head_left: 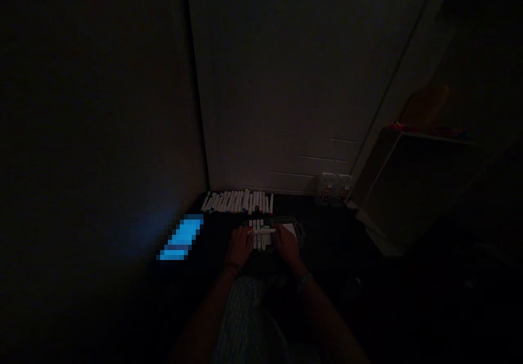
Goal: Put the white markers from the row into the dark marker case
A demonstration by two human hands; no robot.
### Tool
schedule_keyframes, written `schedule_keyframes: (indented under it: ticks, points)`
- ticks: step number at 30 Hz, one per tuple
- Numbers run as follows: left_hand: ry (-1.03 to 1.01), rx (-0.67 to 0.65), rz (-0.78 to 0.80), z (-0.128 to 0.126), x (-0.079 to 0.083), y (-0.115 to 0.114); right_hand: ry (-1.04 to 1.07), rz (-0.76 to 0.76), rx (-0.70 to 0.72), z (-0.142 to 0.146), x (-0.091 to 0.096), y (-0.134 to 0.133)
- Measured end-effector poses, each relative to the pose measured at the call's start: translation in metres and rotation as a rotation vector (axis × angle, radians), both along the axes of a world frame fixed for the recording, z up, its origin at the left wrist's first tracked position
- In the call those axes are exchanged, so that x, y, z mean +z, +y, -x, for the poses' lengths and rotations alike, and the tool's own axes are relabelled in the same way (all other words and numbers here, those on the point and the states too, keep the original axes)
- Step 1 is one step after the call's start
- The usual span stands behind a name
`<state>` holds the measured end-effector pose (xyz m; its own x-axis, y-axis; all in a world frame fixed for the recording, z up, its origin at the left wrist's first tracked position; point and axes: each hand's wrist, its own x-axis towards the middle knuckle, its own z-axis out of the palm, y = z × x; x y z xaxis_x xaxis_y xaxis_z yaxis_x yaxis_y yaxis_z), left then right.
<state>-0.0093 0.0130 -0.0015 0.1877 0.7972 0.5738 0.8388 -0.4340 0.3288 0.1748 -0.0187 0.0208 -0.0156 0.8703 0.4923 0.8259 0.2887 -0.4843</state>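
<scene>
A white marker (265,231) lies crosswise between my two hands, over a dark case (301,232) on the table. My left hand (240,246) is closed on the marker's left end, and my right hand (286,242) grips its right end. Beneath it, several white markers (257,243) stand side by side in the left part of the case, some with red or green tips. A pale card or sheet (291,226) shows in the case's right part, partly covered by my right hand. The room is very dark, so fine finger detail is hard to see.
Behind the case, a long row of white markers (237,201) lies along the wall. Two small clear packs (335,189) stand at the back right. A glowing blue pixelated screen (182,237) is at the left. A box-like shelf (429,184) rises at the right.
</scene>
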Motion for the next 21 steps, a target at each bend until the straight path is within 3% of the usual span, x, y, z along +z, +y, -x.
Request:
schedule_keyframes:
  ticks: [21]
  points:
    - [0.013,-0.001,-0.008,0.0012,-0.0023,0.0017,-0.016,0.003,0.002,0.0004,0.0029,-0.0021]
